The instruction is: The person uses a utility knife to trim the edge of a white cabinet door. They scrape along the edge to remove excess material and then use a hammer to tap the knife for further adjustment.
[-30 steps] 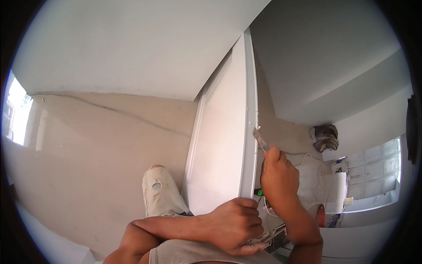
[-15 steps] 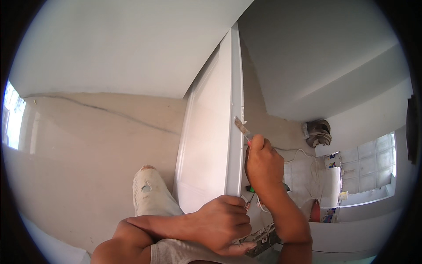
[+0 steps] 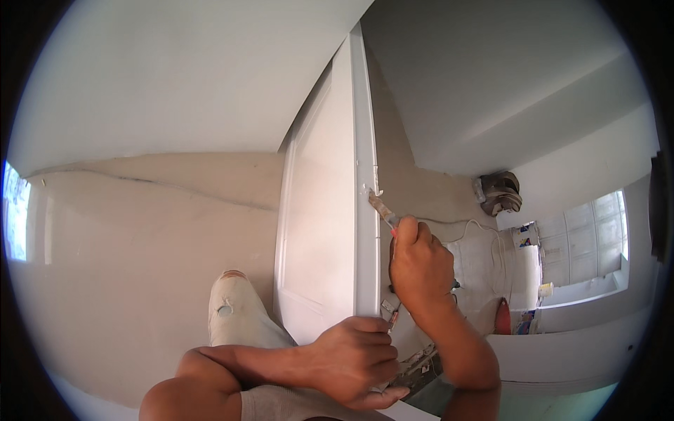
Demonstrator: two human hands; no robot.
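Note:
A white door stands open edge-on in front of me. My right hand grips a small putty knife with a red handle. Its blade tip touches the door's narrow edge beside a patch of white filler. My left hand wraps around the door's edge lower down, near the latch, and a dark tool shows beneath it. My knee in pale trousers rises to the left of the door.
A bare plaster wall fills the left side. To the right is a tiled room with a window, a wall fan, a hanging white cable, a red object and small containers on a ledge.
My right hand has shifted the putty knife slightly along the door's edge, and the view has tilted a little. My left hand stays on the door.

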